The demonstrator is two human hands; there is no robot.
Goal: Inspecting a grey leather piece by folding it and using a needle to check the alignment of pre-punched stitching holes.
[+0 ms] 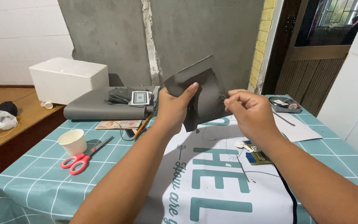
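a flat, dark grey piece of leather-like fabric with a stitched curved seam (199,97) is held upright above the worktop, in front of the grey wall. the left hand (174,108) keeps a closed grip on its left edge, thumb pressed across the face. the right hand (247,112) pinches at the right edge with thumb and forefinger drawn tight together, seemingly on a needle too small to make out; a thin dark thread (228,147) trails from there down to the white printed cloth (212,186). the step in hand appears to be hand-stitching the seam, mid-pull. the next move would likely call for drawing the thread taut without puckering, then re-entering just beside the last stitch. around: red-handled scissors (83,157) and a small white paper cup (73,142) to the left, on the teal grid-patterned worktop (34,182), a roll of grey material (100,108) behind.
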